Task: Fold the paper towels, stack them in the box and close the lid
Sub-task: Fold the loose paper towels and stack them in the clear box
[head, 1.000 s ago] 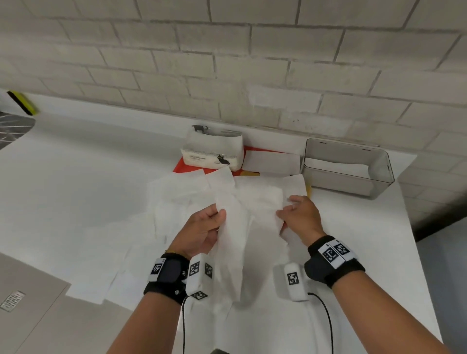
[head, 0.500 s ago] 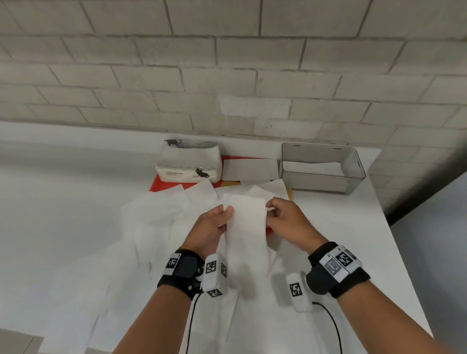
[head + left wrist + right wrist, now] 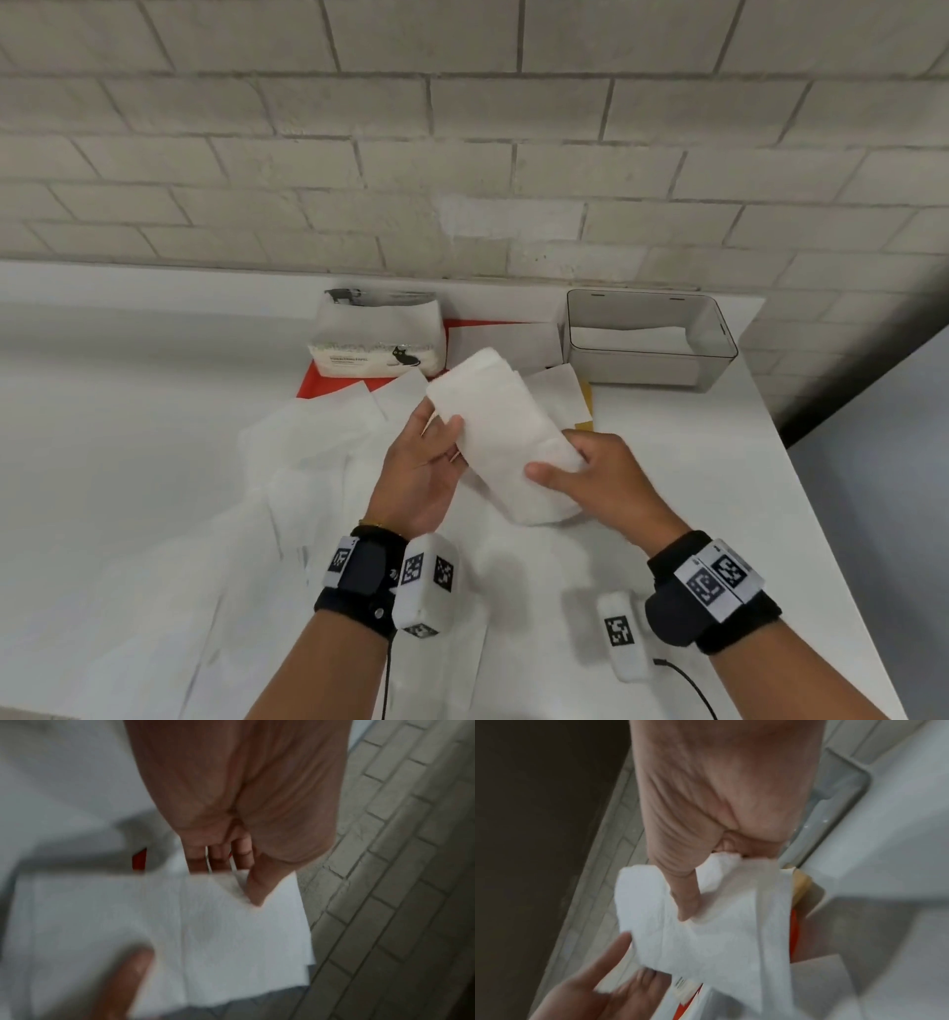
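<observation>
Paper towel (image 3: 506, 442), folded, held in air just short of the box (image 3: 651, 343), which is lidless w/ one sheet inside. Left hand (image 3: 426, 465) pinches far-left edge; right hand (image 3: 598, 475) grips near end, thumb on top. Long axis runs diagonal, near-right to far-left. Step: fold finishing. Next: carry to box, lay flat.

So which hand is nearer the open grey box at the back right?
The right hand. It holds the folded towel's near end, below the box; the left hand sits farther left.
</observation>
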Motion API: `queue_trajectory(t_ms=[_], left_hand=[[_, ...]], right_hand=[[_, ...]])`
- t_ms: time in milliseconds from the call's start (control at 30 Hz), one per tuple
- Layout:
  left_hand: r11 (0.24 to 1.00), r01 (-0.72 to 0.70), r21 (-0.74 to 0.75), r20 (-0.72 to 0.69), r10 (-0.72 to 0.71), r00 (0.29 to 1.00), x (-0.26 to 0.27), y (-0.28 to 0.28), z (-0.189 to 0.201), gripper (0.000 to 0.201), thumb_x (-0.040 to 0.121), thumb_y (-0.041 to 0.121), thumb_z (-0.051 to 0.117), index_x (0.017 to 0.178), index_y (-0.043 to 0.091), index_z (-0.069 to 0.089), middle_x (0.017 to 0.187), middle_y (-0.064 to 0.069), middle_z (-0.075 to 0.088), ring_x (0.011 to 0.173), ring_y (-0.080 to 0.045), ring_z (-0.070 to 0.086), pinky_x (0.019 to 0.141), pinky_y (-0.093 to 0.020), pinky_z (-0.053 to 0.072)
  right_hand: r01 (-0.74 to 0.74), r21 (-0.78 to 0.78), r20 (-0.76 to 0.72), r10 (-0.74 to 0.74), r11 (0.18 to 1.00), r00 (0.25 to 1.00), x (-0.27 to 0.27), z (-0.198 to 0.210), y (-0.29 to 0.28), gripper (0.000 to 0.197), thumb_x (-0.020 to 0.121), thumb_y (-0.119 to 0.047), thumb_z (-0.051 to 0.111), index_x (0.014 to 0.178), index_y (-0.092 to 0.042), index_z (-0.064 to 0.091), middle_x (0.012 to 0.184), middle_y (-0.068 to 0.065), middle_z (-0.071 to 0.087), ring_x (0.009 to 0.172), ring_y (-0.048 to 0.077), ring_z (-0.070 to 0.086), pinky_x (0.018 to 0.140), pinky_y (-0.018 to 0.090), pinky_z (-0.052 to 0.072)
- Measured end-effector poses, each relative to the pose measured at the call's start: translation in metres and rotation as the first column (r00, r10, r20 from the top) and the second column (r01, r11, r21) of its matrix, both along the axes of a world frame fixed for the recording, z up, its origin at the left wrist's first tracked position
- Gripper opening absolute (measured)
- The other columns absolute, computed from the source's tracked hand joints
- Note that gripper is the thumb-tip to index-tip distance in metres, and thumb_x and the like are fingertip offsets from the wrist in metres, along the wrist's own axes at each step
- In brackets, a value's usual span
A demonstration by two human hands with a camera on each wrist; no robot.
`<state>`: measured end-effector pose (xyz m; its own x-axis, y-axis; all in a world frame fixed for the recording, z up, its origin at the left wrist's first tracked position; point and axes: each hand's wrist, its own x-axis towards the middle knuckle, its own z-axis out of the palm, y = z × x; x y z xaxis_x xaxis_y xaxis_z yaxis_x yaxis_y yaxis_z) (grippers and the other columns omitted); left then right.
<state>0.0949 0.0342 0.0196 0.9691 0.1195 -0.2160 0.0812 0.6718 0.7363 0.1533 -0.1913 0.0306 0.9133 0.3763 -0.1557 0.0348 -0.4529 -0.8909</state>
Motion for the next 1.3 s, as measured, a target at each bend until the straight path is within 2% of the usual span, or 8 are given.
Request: queue_trajectory(t_ms=[133,233,400,533,733,1033,1200,1300], left_hand=[[0.945,0.065,0.320,-0.113,-0.030,0.993,-0.036,0.002,-0.009,0.061,0.085,-0.014,0.071,0.139,0.014,0.060,0.128,-0.017,0.073,0.121,-0.035,0.069,0.103,-0.049,0.055],[0.721,0.173,0.671,-0.135,-0.111,0.985,-0.056,-0.003,-0.021,0.049,0.078,-0.011,0.081,0.112,0.024,0.076,0.111,0.001,0.078,0.105,-0.021,0.073,0.087,-0.034,0.061],[0.577,0.226,0.785,-0.202,-0.106,0.974,-0.065,-0.025,-0.037,0.034,0.075,0.002,0.084,0.093,0.031,0.080,0.096,0.010,0.080,0.089,-0.008,0.073,0.079,-0.025,0.057],[0.642,0.145,0.753,-0.204,0.018,0.979,-0.065,-0.030,-0.040,0.032,0.074,-0.003,0.083,0.088,0.026,0.080,0.096,0.007,0.080,0.086,-0.012,0.073,0.077,-0.032,0.060],[0.721,0.061,0.690,-0.207,0.116,0.971,-0.067,-0.041,-0.045,0.039,0.072,-0.015,0.073,0.084,0.021,0.078,0.092,0.005,0.079,0.078,-0.010,0.070,0.065,-0.024,0.055],[0.765,0.057,0.641,-0.206,0.100,0.973,-0.067,-0.045,-0.044,0.035,0.075,-0.015,0.070,0.081,0.018,0.079,0.090,-0.001,0.079,0.068,-0.017,0.062,0.062,-0.029,0.049],[0.712,0.142,0.687,-0.204,0.002,0.979,-0.068,-0.046,-0.046,0.036,0.076,-0.013,0.070,0.085,0.020,0.083,0.095,0.001,0.081,0.089,-0.015,0.073,0.075,-0.024,0.054],[0.739,0.119,0.663,-0.205,0.027,0.978,-0.065,-0.048,-0.041,0.031,0.077,-0.010,0.073,0.081,0.019,0.083,0.091,0.001,0.081,0.084,-0.013,0.072,0.076,-0.025,0.054]], right_hand=[[0.113,0.188,-0.103,-0.095,0.976,0.990,-0.012,-0.008,-0.037,0.023,0.072,-0.032,0.094,0.091,-0.024,0.082,0.089,0.002,0.080,0.081,0.021,0.076,0.069,0.038,0.061],[0.141,0.229,-0.176,-0.101,0.963,0.979,-0.025,-0.019,-0.053,0.027,0.068,-0.028,0.096,0.091,-0.021,0.083,0.090,0.007,0.080,0.083,0.026,0.076,0.071,0.042,0.061],[0.172,0.325,-0.237,-0.096,0.930,0.967,-0.046,-0.036,-0.056,0.030,0.066,-0.014,0.095,0.094,-0.015,0.083,0.097,0.004,0.082,0.086,0.019,0.076,0.072,0.023,0.057],[0.200,0.387,-0.252,-0.105,0.900,0.962,-0.052,-0.046,-0.065,0.053,0.063,-0.009,0.096,0.112,-0.020,0.078,0.113,0.002,0.080,0.109,0.019,0.074,0.094,0.033,0.059],[0.204,0.363,-0.279,-0.102,0.909,0.955,-0.057,-0.061,-0.064,0.053,0.063,-0.003,0.097,0.109,-0.020,0.078,0.112,0.009,0.078,0.110,0.033,0.072,0.100,0.054,0.058],[0.210,0.342,-0.223,-0.138,0.916,0.965,-0.058,-0.057,-0.064,0.039,0.064,-0.003,0.096,0.094,-0.020,0.078,0.100,0.002,0.079,0.089,0.016,0.073,0.082,0.034,0.062],[0.170,0.300,-0.225,-0.104,0.939,0.969,-0.058,-0.059,-0.061,0.041,0.062,-0.001,0.097,0.096,-0.016,0.079,0.098,0.008,0.079,0.089,0.016,0.073,0.085,0.032,0.062],[0.155,0.295,-0.209,-0.095,0.943,0.973,-0.055,-0.054,-0.061,0.030,0.066,-0.005,0.096,0.090,-0.012,0.080,0.095,0.009,0.079,0.085,0.016,0.073,0.078,0.029,0.060]])
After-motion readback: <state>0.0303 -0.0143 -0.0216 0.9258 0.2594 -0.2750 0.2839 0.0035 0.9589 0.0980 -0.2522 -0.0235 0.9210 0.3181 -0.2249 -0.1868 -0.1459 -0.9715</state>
